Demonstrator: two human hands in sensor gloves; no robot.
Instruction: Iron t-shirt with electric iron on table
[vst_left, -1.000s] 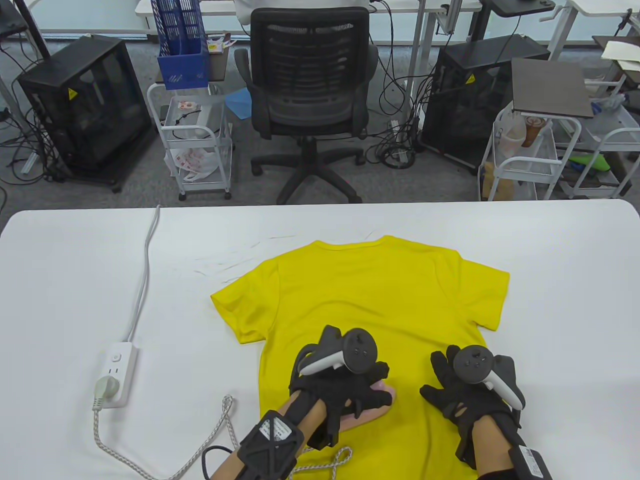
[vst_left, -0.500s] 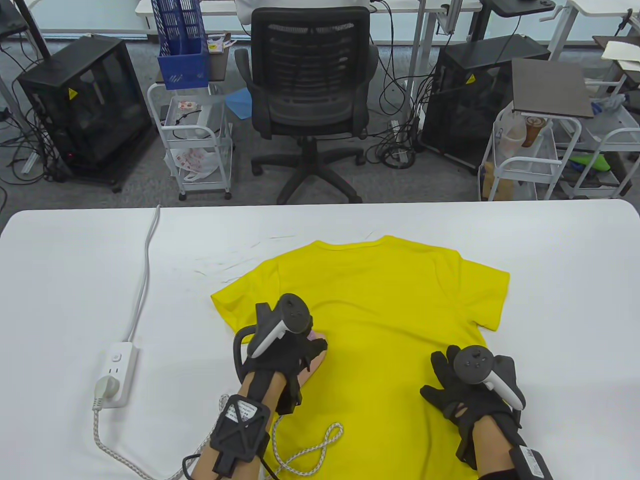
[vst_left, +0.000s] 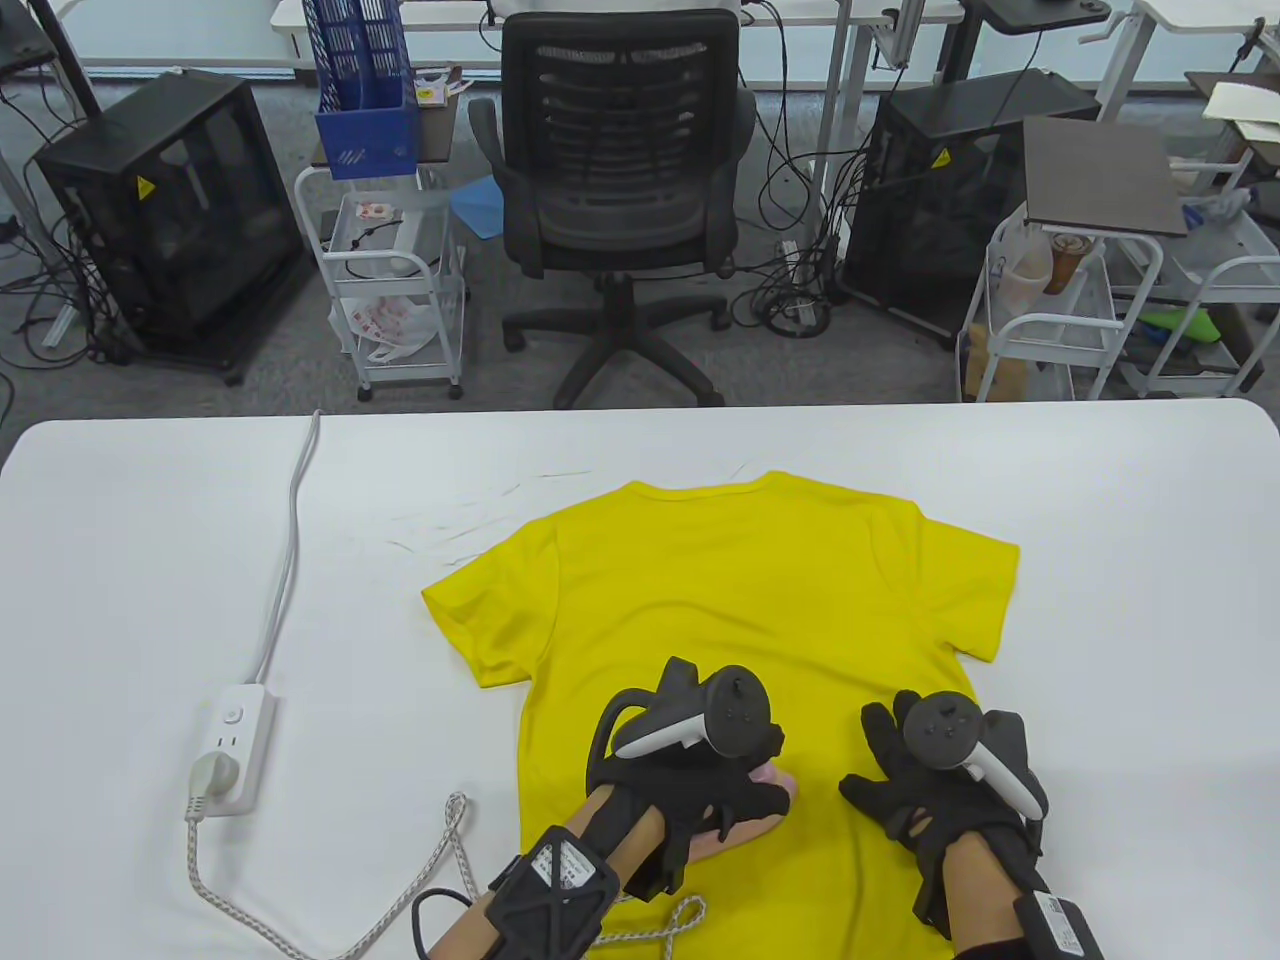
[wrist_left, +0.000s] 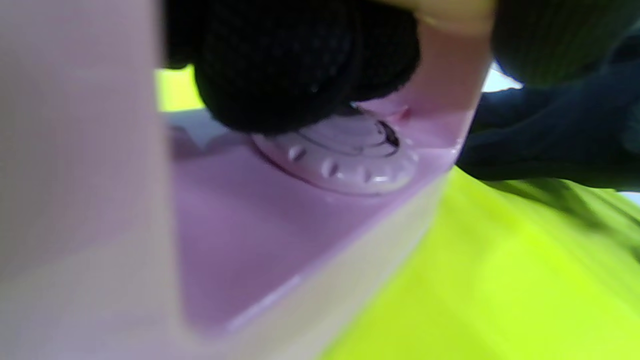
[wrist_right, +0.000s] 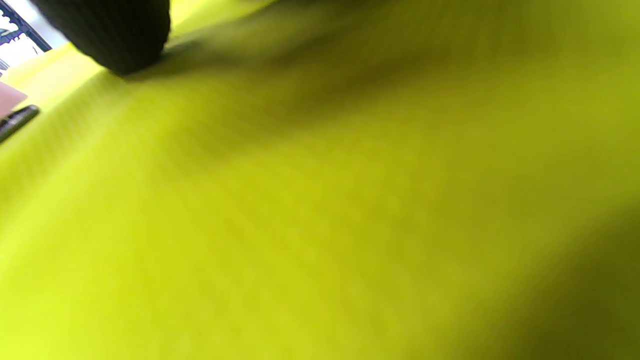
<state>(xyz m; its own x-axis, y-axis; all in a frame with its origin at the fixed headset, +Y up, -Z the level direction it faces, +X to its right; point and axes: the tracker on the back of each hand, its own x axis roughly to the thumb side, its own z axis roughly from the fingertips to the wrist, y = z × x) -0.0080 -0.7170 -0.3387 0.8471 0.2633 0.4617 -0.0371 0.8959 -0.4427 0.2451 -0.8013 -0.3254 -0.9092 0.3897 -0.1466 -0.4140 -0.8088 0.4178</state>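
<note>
A yellow t-shirt (vst_left: 740, 590) lies flat on the white table (vst_left: 130, 560), collar at the far side. My left hand (vst_left: 715, 795) grips the handle of a pink electric iron (vst_left: 762, 812) that rests on the shirt's lower middle. The left wrist view shows the iron's pink body and dial (wrist_left: 345, 160) close up under my gloved fingers (wrist_left: 300, 60). My right hand (vst_left: 915, 790) rests flat with fingers spread on the shirt's lower right. The right wrist view shows only blurred yellow fabric (wrist_right: 320, 210).
A white power strip (vst_left: 232, 740) with a plug in it lies at the left, its white cable (vst_left: 285, 560) running to the far edge. The iron's braided cord (vst_left: 440, 870) loops near the front edge. An office chair (vst_left: 620, 200) and carts stand beyond the table.
My left hand slid the iron left toward the shirt's left sleeve, then back right to the lower middle. The cord followed it. My right hand stayed in place.
</note>
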